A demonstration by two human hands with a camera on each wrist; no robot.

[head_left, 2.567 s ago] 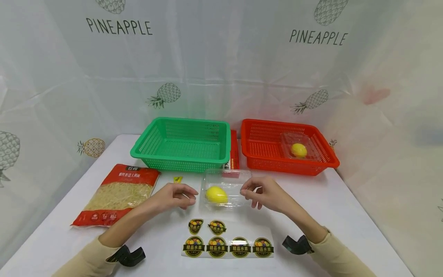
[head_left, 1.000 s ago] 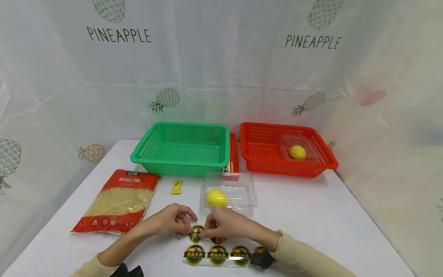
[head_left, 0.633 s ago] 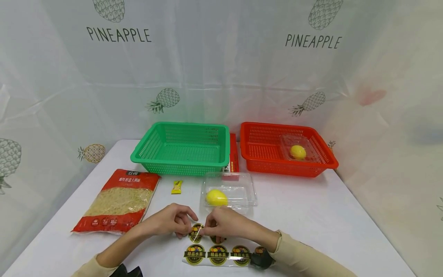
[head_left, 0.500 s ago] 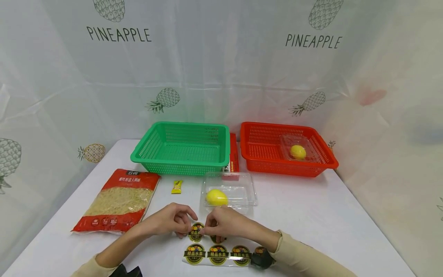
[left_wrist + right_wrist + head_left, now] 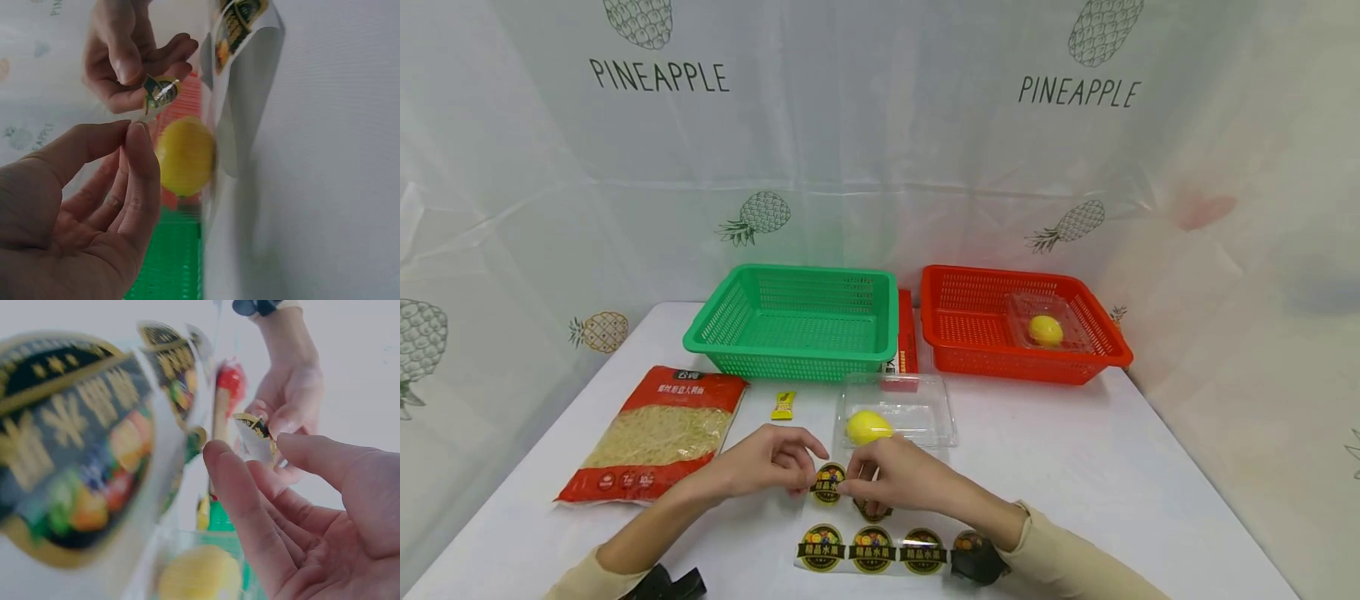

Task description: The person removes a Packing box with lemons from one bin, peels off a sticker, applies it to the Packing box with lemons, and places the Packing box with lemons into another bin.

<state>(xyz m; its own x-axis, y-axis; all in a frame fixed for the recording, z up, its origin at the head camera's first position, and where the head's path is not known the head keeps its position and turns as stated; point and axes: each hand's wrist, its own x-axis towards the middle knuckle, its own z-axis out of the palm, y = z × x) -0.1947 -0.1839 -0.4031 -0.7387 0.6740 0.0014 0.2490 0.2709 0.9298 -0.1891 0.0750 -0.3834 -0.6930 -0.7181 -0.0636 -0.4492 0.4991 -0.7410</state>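
Note:
My left hand (image 5: 775, 460) pinches the edge of a round black-and-gold fruit sticker (image 5: 827, 485) between thumb and index finger. In the left wrist view this sticker (image 5: 162, 92) is curled and appears apart from its sheet. The sticker sheet (image 5: 833, 516) bears several more labels, and part of it is raised. Close to the sticker's other side is my right hand (image 5: 898, 475); its thumb and index finger stand apart in the right wrist view, with nothing gripped. Behind the hands sits a clear plastic box (image 5: 925, 412) with a yellow lemon (image 5: 868, 427) inside.
A green basket (image 5: 790, 364) stands at the back left. The red basket (image 5: 1007, 362) on the right holds another clear box with a lemon (image 5: 1046, 331). A pasta bag (image 5: 655, 433) lies left, a yellow wrapped packet (image 5: 783, 406) near it. Between the baskets is a red box (image 5: 907, 342).
Both hands came from beside the clear box to the sticker sheet. Over the last half second they rose slightly away from the sheet, and the sticker at the left fingers lifted with them.

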